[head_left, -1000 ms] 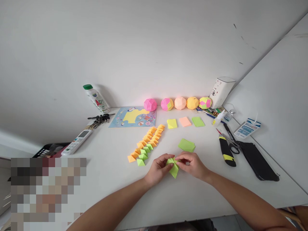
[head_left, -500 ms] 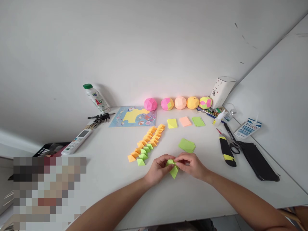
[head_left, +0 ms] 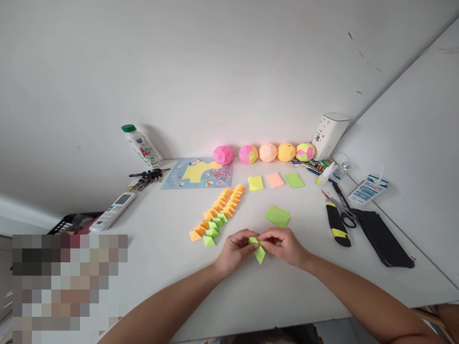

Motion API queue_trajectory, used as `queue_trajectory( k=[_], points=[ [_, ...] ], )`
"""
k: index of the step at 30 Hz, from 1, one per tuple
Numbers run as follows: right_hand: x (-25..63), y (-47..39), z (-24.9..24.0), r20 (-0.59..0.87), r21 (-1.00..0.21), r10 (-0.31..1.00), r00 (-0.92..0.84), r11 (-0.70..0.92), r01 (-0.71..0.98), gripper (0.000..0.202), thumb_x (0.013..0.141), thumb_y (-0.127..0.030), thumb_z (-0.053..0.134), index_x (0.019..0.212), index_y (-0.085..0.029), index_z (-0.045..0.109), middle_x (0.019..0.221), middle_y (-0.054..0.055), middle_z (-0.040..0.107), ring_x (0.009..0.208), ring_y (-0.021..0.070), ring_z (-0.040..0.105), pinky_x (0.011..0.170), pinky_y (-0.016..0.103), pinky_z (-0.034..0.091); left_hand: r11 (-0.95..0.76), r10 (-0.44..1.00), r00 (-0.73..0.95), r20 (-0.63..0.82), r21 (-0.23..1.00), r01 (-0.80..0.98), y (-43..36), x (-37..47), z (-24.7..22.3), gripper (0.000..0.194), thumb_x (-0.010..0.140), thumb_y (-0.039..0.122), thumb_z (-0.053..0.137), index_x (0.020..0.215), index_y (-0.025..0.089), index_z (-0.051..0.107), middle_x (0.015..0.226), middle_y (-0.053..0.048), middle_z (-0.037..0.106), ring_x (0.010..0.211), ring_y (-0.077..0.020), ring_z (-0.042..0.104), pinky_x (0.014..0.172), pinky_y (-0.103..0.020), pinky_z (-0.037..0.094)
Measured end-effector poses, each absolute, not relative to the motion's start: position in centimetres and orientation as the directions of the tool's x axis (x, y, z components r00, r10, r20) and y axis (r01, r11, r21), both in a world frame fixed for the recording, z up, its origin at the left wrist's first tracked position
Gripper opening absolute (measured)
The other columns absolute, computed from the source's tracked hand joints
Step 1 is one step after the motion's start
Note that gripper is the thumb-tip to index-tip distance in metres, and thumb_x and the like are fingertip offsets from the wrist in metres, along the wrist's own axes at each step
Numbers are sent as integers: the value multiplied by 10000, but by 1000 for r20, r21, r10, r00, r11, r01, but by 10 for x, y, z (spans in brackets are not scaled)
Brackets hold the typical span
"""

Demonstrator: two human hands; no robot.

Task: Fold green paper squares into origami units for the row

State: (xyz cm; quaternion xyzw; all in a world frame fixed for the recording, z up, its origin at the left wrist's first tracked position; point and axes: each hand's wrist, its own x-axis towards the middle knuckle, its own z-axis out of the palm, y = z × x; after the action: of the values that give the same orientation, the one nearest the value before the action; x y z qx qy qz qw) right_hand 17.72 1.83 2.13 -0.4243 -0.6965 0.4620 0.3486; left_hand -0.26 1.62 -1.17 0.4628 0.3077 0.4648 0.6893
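Note:
A partly folded green paper piece (head_left: 259, 255) is held between both hands above the near part of the table. My left hand (head_left: 234, 251) pinches its left side, thumb in front. My right hand (head_left: 283, 243) has its fingertips closed on the upper right edge, and the exact fold there is hidden. Just beyond the hands lies a small stack of green paper sheets (head_left: 278, 216). To the left, folded green paper units (head_left: 210, 241) and folded orange paper units (head_left: 217, 205) run in two slanting rows.
Several paper balls (head_left: 268, 153) line the wall. Yellow (head_left: 256, 183), peach (head_left: 275, 180) and green paper stacks (head_left: 294, 180) lie before them. A utility knife (head_left: 337, 224), scissors (head_left: 347, 219) and a black pouch (head_left: 383, 238) are right; a remote control (head_left: 114, 211) and bottle (head_left: 142, 146) left.
Both hands keep their pinch on the green paper piece, with only a very slight shift of it. The whole view has moved a little.

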Motion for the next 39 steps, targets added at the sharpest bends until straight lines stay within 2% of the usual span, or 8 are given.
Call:
queue_trajectory(
  k=[11,25,30,34,36,39],
  points=[
    [176,18,20,209,-886,892,-400,346,308,136,803,-287,573,801,-198,676,703,43,645,574,137,541,540,257,451,133,932,362,12,919,-371,16,-2,-11,182,697,217,712,877,199,684,715,7,610,674,-112,560,650,-252,447],
    [176,18,19,273,-850,865,-420,422,316,140,811,-246,551,810,-162,662,701,49,652,540,113,540,503,220,456,130,930,368,15,922,-364,16,-2,-12,173,696,211,713,867,203,688,704,17,602,664,-101,550,638,-235,437],
    [179,18,15,325,-779,828,-458,508,366,150,823,-259,565,903,-157,640,674,36,626,538,112,543,502,216,459,91,951,309,16,939,-331,17,-3,-15,187,704,225,707,886,192,676,769,-8,615,741,-131,573,683,-257,453],
    [179,15,11,363,-689,794,-488,581,433,216,797,-251,608,993,-161,605,741,47,628,577,123,561,528,227,462,171,941,334,-52,926,-337,17,-3,-15,232,720,263,694,933,194,632,772,-16,616,718,-150,597,673,-293,476],
    [178,14,10,365,-657,790,-493,594,464,185,820,-217,567,993,-161,601,737,47,623,566,119,548,527,226,454,182,935,349,-61,929,-323,16,-2,-14,240,730,280,683,945,197,618,779,-8,580,659,-129,586,639,-289,480],
    [177,14,10,369,-624,785,-499,606,492,167,842,-176,513,978,-159,609,712,47,620,554,120,530,524,229,441,99,947,322,-2,954,-283,15,0,-15,235,733,294,676,945,207,626,874,-6,484,633,-88,543,603,-260,476]
  ],
)
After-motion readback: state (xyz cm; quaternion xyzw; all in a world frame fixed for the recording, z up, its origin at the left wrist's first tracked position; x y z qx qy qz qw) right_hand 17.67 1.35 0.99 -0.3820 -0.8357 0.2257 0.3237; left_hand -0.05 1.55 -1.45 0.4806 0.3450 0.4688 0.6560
